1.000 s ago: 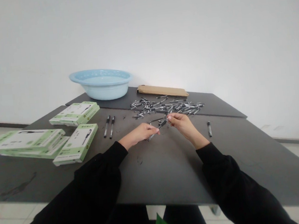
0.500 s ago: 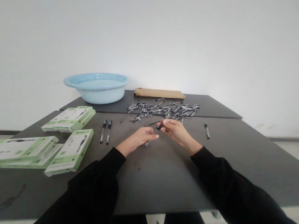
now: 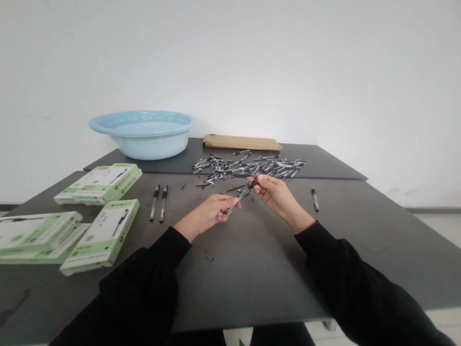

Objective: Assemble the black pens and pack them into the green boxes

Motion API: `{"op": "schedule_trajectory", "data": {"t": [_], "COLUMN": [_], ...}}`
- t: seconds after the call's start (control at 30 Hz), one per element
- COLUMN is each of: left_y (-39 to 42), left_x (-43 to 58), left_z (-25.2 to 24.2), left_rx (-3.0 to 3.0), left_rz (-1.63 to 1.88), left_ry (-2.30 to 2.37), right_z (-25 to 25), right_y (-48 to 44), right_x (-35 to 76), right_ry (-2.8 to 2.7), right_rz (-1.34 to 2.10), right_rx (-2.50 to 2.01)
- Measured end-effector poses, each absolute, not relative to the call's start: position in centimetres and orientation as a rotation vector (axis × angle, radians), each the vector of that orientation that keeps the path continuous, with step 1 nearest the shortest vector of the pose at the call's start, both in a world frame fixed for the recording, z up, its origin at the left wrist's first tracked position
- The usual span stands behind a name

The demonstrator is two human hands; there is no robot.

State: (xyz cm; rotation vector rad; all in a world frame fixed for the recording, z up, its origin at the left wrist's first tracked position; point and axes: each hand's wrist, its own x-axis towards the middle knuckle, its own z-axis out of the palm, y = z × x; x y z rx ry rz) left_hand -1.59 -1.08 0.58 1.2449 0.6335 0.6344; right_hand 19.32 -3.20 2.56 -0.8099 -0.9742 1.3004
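Note:
Both my hands are closed on one slim pen (image 3: 244, 193) with a clear barrel and a black grip, tilted above the table. My left hand (image 3: 212, 210) pinches its lower, clear end. The black upper end sits between the fingertips of my right hand (image 3: 273, 193); whether a separate part is held there I cannot make out. Just beyond my hands spreads a pile of loose pen parts (image 3: 281, 168), clear and black. Two pens (image 3: 159, 203) lie side by side to the left of my left hand. A short clear piece with a black end (image 3: 315, 199) lies to the right.
Green-and-white pen boxes lie on the left: a back stack (image 3: 99, 184), a front stack (image 3: 24, 236) and a single box (image 3: 102, 237). A light blue basin (image 3: 146, 143) and a flat brown cardboard piece (image 3: 241, 142) are at the back, near the wall. Dark marks spot the tabletop (image 3: 243, 269).
My right hand has risen slightly with the pen's upper end, and my left fingers have shifted along the barrel. The whole view has moved a little, so the table things appear farther left.

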Motion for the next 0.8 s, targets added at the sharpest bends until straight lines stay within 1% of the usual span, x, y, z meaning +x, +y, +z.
{"op": "schedule_trajectory", "data": {"t": [0.1, 0.3, 0.57, 0.8], "left_y": [-1.22, -1.28, -1.40, -1.66], "left_x": [-1.35, -1.42, -1.10, -1.32], "left_z": [0.58, 0.65, 0.39, 0.49], "left_rx": [1.263, 1.274, 1.337, 1.282], "left_rz": [0.699, 0.625, 0.683, 0.556], "left_ry": [0.705, 0.604, 0.810, 0.582], "right_z": [2.52, 2.64, 2.73, 2.75], "right_y": [-3.17, -3.29, -3.64, -3.62], "right_x": [19.26, 19.20, 18.75, 18.76], "right_ry": [-0.970, -0.961, -0.981, -0.988], "right_rz": [1.302, 1.347, 1.363, 1.352], "right_rx": [-0.797, -0.792, -0.758, -0.792]}}
